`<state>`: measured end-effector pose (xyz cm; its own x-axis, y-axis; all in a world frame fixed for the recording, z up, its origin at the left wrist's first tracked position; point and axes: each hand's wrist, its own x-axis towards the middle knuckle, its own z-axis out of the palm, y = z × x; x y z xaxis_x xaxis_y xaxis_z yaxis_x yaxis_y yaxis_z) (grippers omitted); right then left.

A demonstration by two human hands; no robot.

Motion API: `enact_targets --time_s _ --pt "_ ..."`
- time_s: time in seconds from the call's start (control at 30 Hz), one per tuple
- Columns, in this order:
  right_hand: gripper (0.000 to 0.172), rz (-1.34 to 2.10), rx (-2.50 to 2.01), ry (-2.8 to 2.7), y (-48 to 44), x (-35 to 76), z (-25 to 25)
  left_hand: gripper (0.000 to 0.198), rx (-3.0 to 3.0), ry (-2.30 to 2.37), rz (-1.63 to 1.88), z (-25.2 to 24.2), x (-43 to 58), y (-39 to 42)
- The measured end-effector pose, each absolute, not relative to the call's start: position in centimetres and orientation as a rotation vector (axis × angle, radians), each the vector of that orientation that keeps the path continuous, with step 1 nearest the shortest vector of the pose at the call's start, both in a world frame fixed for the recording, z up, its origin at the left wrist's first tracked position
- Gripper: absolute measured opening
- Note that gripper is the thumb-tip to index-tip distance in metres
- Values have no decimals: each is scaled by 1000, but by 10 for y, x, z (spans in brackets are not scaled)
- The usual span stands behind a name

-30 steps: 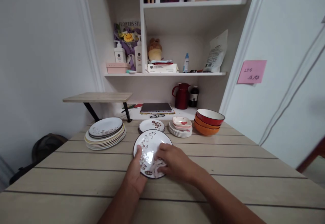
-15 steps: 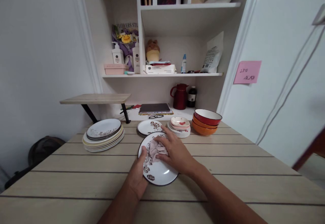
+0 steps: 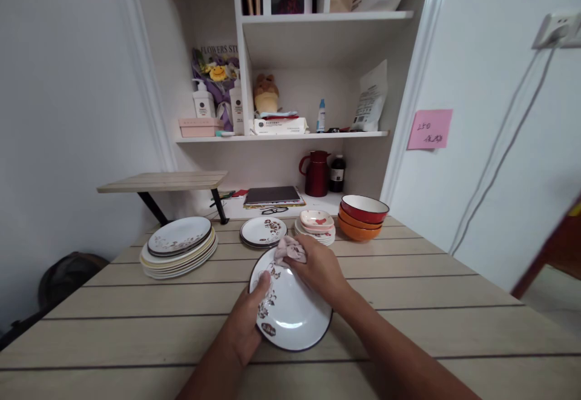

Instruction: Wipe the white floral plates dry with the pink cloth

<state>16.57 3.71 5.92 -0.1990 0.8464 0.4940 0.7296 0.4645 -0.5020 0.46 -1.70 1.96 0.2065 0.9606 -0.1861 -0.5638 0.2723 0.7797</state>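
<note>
A white plate point(image 3: 295, 312) with a dark rim and brown floral print is tilted toward me above the table. My left hand point(image 3: 249, 321) grips its left edge, thumb on the face and the other fingers hidden underneath. Bunched in my right hand point(image 3: 320, 270) is a pale pink cloth point(image 3: 288, 250), pressed against the plate's far edge. Just beyond lies a short stack of smaller plates point(image 3: 262, 230) with the same brown print.
On the wooden table point(image 3: 408, 327), a tall plate stack point(image 3: 179, 249) stands left, near a raised wooden shelf point(image 3: 163, 181). Small dishes point(image 3: 316, 221) top white saucers point(image 3: 324, 238); red and orange bowls point(image 3: 362, 218) are stacked right. Behind are a red jug point(image 3: 316, 173) and glasses point(image 3: 275, 210).
My right hand has slid the cloth from the plate's middle to its far edge and now holds it more tightly bunched. The plate has come slightly nearer to me.
</note>
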Motion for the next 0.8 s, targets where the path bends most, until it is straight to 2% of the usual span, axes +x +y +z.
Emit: enact_targets --time_s 0.23,0.47,0.6,0.7,0.8 --pt "22 73 -1373 -2011 36 164 56 46 716 852 1164 17 5 -18" --pt "36 133 -1420 -1976 36 165 58 49 645 864 1192 14 8 -16" --pt "50 137 -1359 -1981 36 166 57 54 591 818 1233 17 13 -17" --pt "61 29 -1313 -2146 33 164 55 57 529 757 1261 18 14 -16" --pt "64 -182 -1247 -2253 28 156 51 55 481 676 1308 17 10 -12"
